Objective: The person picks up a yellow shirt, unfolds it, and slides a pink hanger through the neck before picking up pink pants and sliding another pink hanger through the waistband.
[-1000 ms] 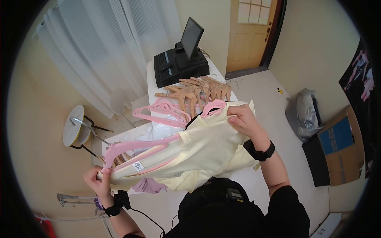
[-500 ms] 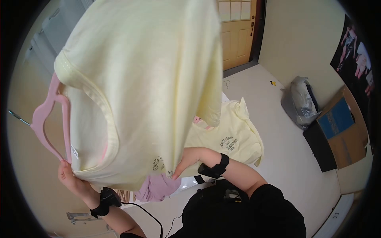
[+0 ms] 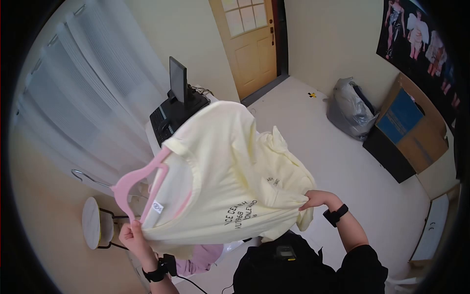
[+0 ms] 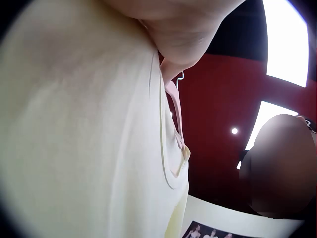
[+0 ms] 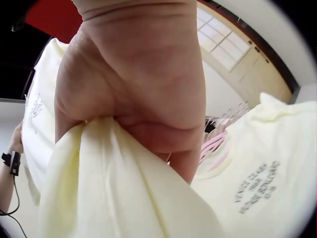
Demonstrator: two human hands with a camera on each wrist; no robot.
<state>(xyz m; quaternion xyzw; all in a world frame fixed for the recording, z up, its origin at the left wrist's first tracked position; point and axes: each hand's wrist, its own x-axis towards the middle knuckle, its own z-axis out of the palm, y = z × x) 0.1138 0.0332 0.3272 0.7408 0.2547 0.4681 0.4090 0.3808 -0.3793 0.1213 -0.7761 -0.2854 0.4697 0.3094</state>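
A pale yellow shirt [image 3: 220, 181] with dark lettering hangs on a pink hanger [image 3: 128, 186], held up in the middle of the head view. My left hand [image 3: 136, 240] pinches the hanger's end together with the shirt's shoulder. My right hand [image 3: 320, 198] grips a fold of the shirt on the right side. In the right wrist view the right hand [image 5: 133, 84] has its fingers curled round bunched yellow cloth [image 5: 114, 183]. Behind it lies a second yellow shirt [image 5: 257, 183] with similar lettering, pink hangers at its neck.
A black register with a screen [image 3: 178, 81] stands behind the held shirt. Mauve cloth [image 3: 201, 258] lies beneath it. At left is a small round table [image 3: 91, 223]. A grey bag [image 3: 350, 110] and a cardboard box [image 3: 416, 132] stand at right, near the wall.
The held shirt has come down from its raised position and opened out toward the right. My right hand has moved right with a fold of it; the left hand still pinches the hanger's end.
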